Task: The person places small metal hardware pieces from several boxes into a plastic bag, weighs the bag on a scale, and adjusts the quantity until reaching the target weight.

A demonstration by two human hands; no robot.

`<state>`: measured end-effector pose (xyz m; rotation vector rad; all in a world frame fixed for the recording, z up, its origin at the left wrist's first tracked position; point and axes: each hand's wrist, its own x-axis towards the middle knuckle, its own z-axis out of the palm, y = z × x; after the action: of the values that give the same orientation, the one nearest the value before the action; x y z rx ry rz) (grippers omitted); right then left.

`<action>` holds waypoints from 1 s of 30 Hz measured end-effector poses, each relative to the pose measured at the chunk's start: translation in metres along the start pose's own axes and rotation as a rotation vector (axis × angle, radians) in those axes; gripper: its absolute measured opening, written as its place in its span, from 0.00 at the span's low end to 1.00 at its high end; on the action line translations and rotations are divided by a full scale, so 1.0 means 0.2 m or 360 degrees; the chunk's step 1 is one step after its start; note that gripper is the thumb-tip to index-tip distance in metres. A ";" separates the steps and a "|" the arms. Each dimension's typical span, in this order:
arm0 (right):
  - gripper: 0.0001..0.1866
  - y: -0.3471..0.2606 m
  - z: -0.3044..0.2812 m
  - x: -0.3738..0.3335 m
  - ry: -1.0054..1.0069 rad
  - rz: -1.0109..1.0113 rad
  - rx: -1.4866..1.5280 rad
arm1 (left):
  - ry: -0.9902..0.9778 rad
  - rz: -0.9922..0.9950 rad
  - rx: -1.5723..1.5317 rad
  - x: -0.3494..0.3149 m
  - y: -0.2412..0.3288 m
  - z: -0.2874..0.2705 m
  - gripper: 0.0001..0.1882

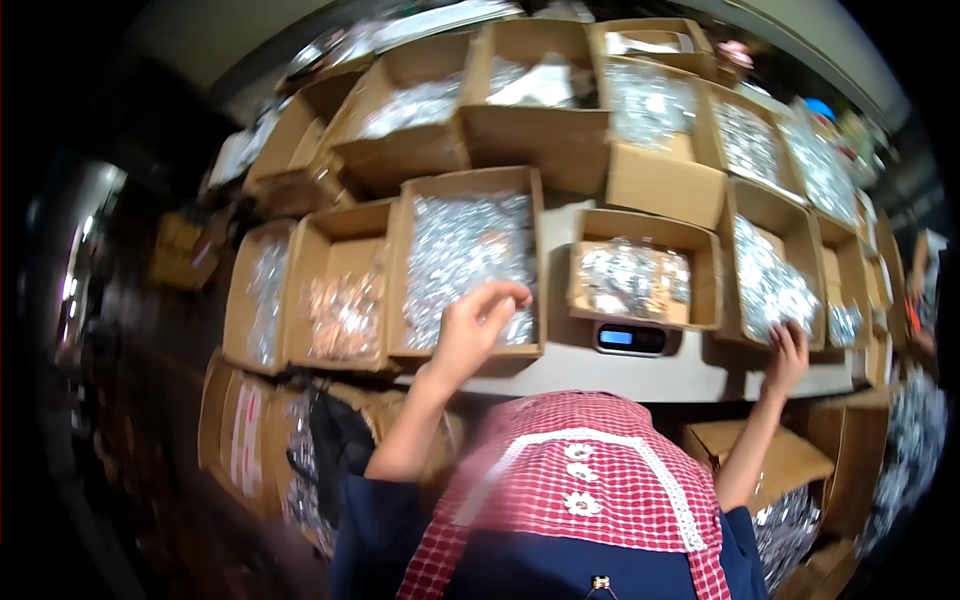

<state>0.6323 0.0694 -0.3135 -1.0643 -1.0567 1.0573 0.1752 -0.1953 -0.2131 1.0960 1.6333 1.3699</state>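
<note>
At far left, a carton (218, 420) is showing pale strips (244, 435) with red lines, and we are finding no legible writing. Right of some coppery packets (342, 318), our left hand (484, 320) is hovering over a large box of silvery packets (460, 235), fingers curled; we cannot tell whether it is gripping anything. Centrally on the table (565, 374), a small box (650, 228) is sitting over a scale (655, 342), its display (616, 337) glowing blue, unreadable to us. Farther right, our right hand (788, 352) is reaching among loose silvery packets (765, 285), fingers bent, grasp unclear. We are probably picking packets; the next move is likely calling for a pinch.
</note>
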 end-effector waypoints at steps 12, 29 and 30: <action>0.17 0.18 -1.20 0.10 0.0223 0.0600 -0.0542 | 0.1422 -0.0663 0.0174 -1.69 0.05 -0.68 0.11; 0.17 0.35 -0.78 0.21 -0.0080 0.0724 -0.0874 | 0.2053 -0.1954 0.1275 -2.55 -0.85 -1.22 0.25; 0.17 0.36 -0.78 0.22 -0.0083 0.0733 -0.0867 | 0.2052 -0.1959 0.1337 -2.57 -0.84 -1.23 0.23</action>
<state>0.7819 0.1018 -0.4018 -1.7899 -1.2075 1.1905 0.1163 -0.7736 -0.3331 -0.8150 3.0535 0.3547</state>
